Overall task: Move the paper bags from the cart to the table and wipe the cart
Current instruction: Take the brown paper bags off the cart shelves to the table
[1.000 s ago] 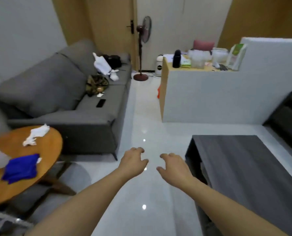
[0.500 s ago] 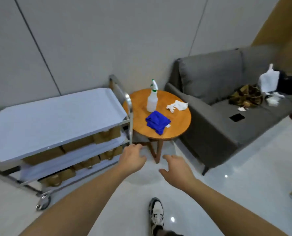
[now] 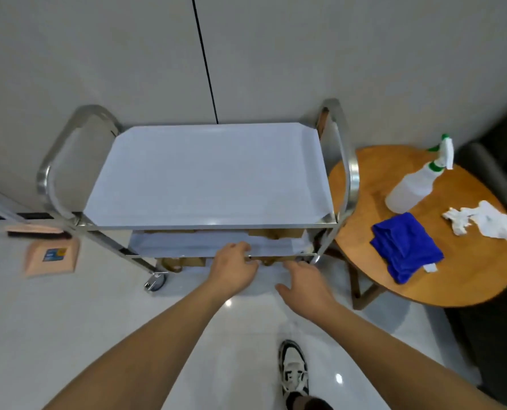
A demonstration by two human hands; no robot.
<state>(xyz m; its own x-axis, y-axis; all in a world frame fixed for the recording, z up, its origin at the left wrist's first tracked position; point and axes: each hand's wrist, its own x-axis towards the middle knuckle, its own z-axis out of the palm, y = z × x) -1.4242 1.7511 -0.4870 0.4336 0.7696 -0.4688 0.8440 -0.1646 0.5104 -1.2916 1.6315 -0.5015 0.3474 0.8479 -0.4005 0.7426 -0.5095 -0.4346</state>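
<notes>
Since half a second ago the view has swung left and down, so the cart (image 3: pixel 207 179) now sits square in front instead of off to the left, and both hands have come up to its near edge. It is a steel cart with rounded tube handles at each end and three flat shelves, the top two covered in smooth white sheet; the top shelf carries nothing. Brown paper bags (image 3: pixel 276 233) show only as slivers under the top and middle shelves, too hidden to count. To the right, just beside the cart's handle, stands one round wooden counter (image 3: pixel 465 279). On it are one translucent plastic spray bottle (image 3: pixel 415 187) with a white and green trigger head, one folded blue cloth (image 3: pixel 406 247) of fuzzy weave, and one crumpled white tissue (image 3: pixel 483 221), each apart from the others. One white and black sneaker (image 3: pixel 293 371) is on the glossy pale floor. The left hand (image 3: pixel 234 269) reaches to the front lip of the middle shelf, its fingers loosely curled and holding nothing. The right hand (image 3: pixel 305 287) hovers just beside it, fingers relaxed and empty.
</notes>
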